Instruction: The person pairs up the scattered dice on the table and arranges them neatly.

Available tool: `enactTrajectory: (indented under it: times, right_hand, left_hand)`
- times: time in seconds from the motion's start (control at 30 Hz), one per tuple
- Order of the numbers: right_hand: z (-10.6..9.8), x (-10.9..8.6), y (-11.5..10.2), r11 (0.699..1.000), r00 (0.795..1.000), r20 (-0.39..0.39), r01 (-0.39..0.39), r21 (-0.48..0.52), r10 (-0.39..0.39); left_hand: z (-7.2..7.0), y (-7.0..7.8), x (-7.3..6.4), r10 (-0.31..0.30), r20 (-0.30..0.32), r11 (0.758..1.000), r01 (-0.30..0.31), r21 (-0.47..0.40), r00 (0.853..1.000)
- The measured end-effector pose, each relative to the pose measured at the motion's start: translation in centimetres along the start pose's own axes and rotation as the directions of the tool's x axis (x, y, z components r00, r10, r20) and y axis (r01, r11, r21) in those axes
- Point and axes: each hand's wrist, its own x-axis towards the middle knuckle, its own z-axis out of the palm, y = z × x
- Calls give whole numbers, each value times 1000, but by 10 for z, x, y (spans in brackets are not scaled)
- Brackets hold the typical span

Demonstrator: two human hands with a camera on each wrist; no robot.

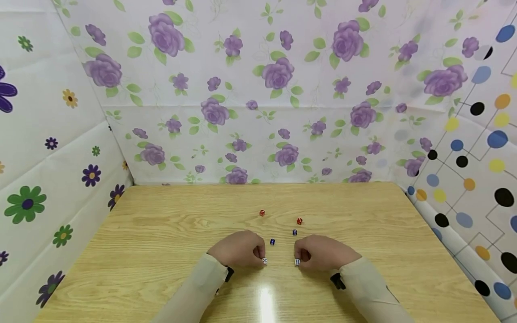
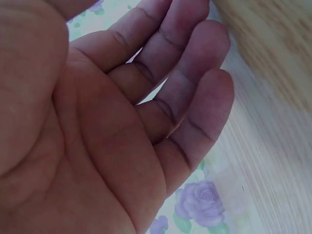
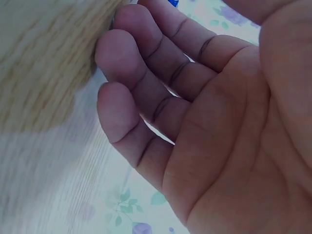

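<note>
At lower centre, apart, the left hand (image 1: 239, 249) pinches one white die (image 1: 265, 260), the right hand (image 1: 328, 252) a second white die (image 1: 297, 262).

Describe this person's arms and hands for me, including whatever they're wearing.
Both the left hand and the right hand are bare, with no gloves. The left sleeve and right sleeve are long, pale cream and reach the wrists. A small black piece shows under the left cuff and another under the right cuff; their exact nature is unclear.
</note>
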Motion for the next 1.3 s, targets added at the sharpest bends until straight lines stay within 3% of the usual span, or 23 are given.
enactTrajectory:
  times: [0.63,0.83,1.3]
  right_hand:
    - [1,2,-4,1000,1000,6,18,16,-18]
    - [3,3,-5,999,1000,20,17,32,-17]
    - [1,1,-12,998,998,56,23,50,-26]
  left_hand:
    - [5,4,3,-10,9,1000,9,19,1000]
    - [7,5,3,12,9,1000,-13,24,1000]
    - [8,15,2,4,48,1000,-5,10,999]
